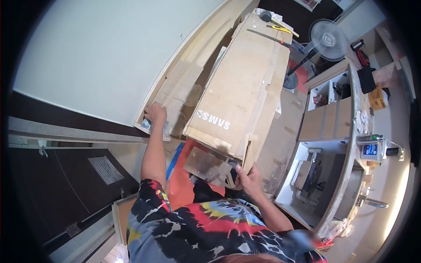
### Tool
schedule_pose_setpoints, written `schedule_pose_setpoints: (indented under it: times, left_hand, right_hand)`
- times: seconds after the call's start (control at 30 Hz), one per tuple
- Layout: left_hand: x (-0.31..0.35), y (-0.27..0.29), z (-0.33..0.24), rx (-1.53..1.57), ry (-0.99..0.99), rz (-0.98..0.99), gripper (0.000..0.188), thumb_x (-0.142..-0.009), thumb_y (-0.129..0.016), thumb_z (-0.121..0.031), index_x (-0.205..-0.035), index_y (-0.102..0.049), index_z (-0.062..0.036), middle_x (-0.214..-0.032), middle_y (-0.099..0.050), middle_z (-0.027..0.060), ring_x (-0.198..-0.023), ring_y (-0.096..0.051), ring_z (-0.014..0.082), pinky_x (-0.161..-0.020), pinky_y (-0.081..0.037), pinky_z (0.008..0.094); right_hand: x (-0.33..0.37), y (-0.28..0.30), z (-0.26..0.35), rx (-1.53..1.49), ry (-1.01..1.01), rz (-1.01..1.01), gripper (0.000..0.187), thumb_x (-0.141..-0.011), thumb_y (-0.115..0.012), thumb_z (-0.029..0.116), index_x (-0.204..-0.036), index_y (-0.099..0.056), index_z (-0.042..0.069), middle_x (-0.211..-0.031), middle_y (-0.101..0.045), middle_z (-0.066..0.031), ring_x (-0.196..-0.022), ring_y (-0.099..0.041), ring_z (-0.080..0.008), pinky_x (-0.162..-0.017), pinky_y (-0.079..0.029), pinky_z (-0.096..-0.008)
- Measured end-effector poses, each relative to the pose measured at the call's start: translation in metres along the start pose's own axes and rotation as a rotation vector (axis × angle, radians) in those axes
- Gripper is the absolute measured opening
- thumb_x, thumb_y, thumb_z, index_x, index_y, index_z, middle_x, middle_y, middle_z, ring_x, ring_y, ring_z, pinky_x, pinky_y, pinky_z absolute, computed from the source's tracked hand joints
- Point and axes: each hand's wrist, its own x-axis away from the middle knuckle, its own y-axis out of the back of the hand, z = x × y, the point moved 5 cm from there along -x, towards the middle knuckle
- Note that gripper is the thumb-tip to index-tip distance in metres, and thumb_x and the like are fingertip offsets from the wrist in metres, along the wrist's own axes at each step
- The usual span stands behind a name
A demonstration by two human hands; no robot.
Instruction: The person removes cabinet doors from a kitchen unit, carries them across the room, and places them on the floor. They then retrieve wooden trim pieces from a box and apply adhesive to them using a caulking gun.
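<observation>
Head view, looking down. Left hand at about 10 o'clock from centre, arm stretched up, fingers curled over the lower end of the pale corrugated cardboard strips leaning against the white wall panel; looks like a loose grasp on the strip edge, though I cannot tell how tightly it closes. Something bluish sits under the palm, too small to identify.

Right hand near 6 o'clock, just below centre, closed around the handle of a flat grey metal trowel. Trowel blade points toward 9 o'clock, dirty, lying over the orange floor sheet. The hand also sits against the lower corner of the large brown flattened cardboard box, which runs from centre up to 1 o'clock, tilted, leaning on more board.

On top end of the box, at 1 o'clock: a hammer, a yellow-handled tool, a long thin dark bar.

At 2 o'clock a white standing fan. At 3 to 4 o'clock a curved counter with open white cabinet below, a white-and-blue plastic container on top, a chrome tap at 4 o'clock. Dark door at 8 o'clock. The person's tie-dye shirt fills 6 o'clock.
</observation>
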Motion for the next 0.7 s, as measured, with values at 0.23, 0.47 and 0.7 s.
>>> schedule_pose_setpoints:
  times: [0.23, 0.47, 0.7]
  left_hand:
    - [-0.001, 0.093, -0.008, 0.488, -0.282, -0.314, 0.017, -0.08, -0.064, -0.014, -0.094, -0.062, -0.0028, -0.087, -0.062, 0.0169, -0.075, -0.063, 0.0343, -0.069, -0.047, 0.0434]
    - [0.106, 0.283, -0.015, 1.144, -0.563, -0.654, 0.012, -0.08, -0.063, 0.005, -0.092, -0.062, 0.0035, -0.083, -0.059, 0.0072, -0.068, -0.061, 0.0146, -0.062, -0.048, 0.0258]
    - [0.244, 0.397, 0.027, 1.51, -0.731, -0.964, 0.011, -0.075, -0.066, 0.002, -0.083, -0.06, 0.0, -0.076, -0.049, 0.0075, -0.062, -0.05, 0.0182, -0.058, -0.049, 0.027]
  right_hand:
    - [0.016, -0.005, 0.008, 0.048, 0.043, 0.039, 0.019, -0.09, -0.059, 0.014, -0.1, -0.047, 0.003, -0.065, -0.05, -0.0001, -0.046, -0.05, -0.0087, -0.04, -0.042, -0.0239]
    - [0.054, -0.013, 0.0, 0.032, 0.163, -0.02, 0.018, -0.09, -0.058, 0.015, -0.1, -0.047, 0.004, -0.066, -0.049, 0.0014, -0.049, -0.047, -0.0068, -0.043, -0.04, -0.0228]
    - [0.101, 0.014, 0.016, 0.257, 0.47, -0.23, 0.022, -0.091, -0.056, 0.013, -0.103, -0.038, 0.007, -0.07, -0.048, -0.0016, -0.049, -0.045, -0.0071, -0.041, -0.038, -0.0217]
